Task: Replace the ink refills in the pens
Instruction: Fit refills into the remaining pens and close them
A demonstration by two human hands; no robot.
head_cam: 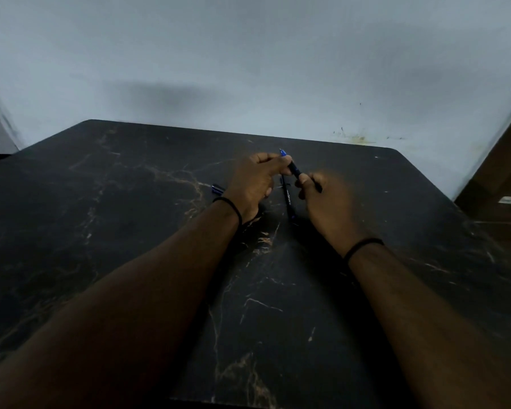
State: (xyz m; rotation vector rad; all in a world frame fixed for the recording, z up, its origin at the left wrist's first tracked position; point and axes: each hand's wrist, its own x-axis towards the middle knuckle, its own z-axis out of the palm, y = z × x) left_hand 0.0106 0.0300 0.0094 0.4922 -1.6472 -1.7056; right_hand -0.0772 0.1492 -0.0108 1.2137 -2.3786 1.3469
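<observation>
Item: pen (292, 169), dark barrel, blue tip end. Held above the desk (130, 231) between both hands. Long axis slants from the blue tip, up and far-left, down toward the near-right.

Left hand (255, 184): fingers curled round the tip end; the blue point shows just past them.

Right hand (325, 199): fingers pinched on the lower barrel; blurred, so the exact hold is unclear. Both hands sit on the one axis, left at the tip end, right at the rear; judged to be twisting or pulling the halves apart, or joining them.

Second pen (288, 202): dark, printed lettering, lying on the desk between the wrists, long axis running near to far.

Small blue piece (217, 188): on the desk just left of the left hand; cap or refill, cannot tell.

Dark bands (230, 209) on both wrists. Pale wall (248, 69) behind.
</observation>
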